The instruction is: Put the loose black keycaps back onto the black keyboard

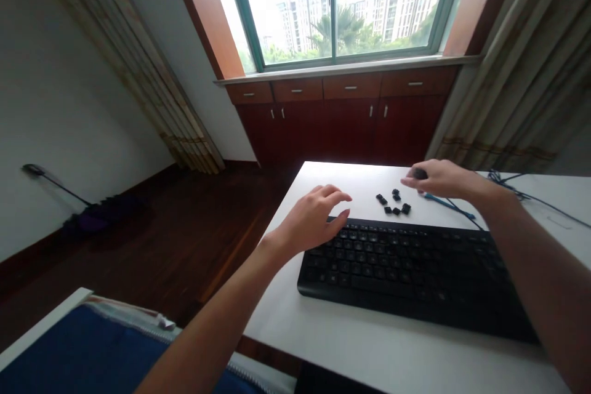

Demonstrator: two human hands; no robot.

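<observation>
Your white counter [351, 181] holds a black keyboard [406, 277]. Left hand [311, 220] half open, curled over the keys, holding nothing. Right hand [443, 178] pinches a small dark piece [419, 173] just above loose black keycaps [393, 202].

One head-worn view looks forward and down over the left hand [311, 220] and right hand [443, 178], close above the white bench [351, 181], facing a window [335, 6].
</observation>
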